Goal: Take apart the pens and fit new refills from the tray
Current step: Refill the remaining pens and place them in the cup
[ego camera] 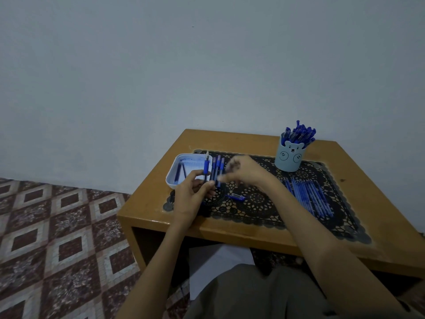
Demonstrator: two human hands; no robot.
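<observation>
The left grip (pixel 190 196) is pinching a blue pen (pixel 206 168) by its lower barrel and holding it upright, tip up, in front of the white tray (pixel 171 180). The tray is sitting just beyond that grip's fingertips and carrying a few thin refills (pixel 178 172). The right grip (pixel 243 170) is showing only as a blur just right of the pen, so I cannot tell whether it is clenching anything. The pen is looking like light, stiff plastic with a smooth barrel that is probably slipping easily. The darker, rubbery-looking sleeve near its tip is likely offering the surest hold for twisting. The refills are looking slender and probably bending under pressure, so a light pinch near the middle is seeming wise. More pens (pixel 217 168) are lying side by side between the two grips on a black lace mat (pixel 253 210), which is covering the glossy wooden desk (pixel 149 203). A bear-faced cup (pixel 288 157) of pens is standing well right of the right grip.
</observation>
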